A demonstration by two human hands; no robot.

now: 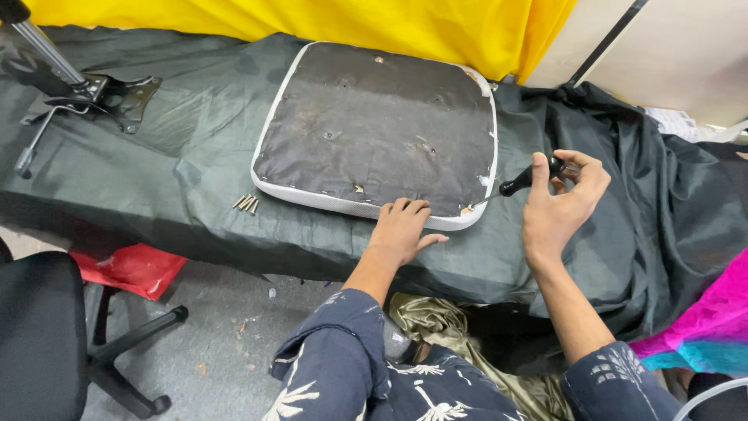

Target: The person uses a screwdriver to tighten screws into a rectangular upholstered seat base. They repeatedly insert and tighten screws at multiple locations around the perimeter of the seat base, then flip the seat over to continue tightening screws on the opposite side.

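Left hand is laid flat, fingers spread, on the near edge of the seat cushion, gripping nothing. Right hand is closed around a black-handled screwdriver, tip set at the cushion's near right corner. Cushion lies underside up mid-bench on dark cloth. Five screws are already out, just beside its near left corner. Chair mechanism is parked at the far left corner. Nothing blocks the tool.

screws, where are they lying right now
In the head view, the screws lie in a small cluster on the dark cloth, just off the near-left corner of the upturned seat cushion, left of the left hand.
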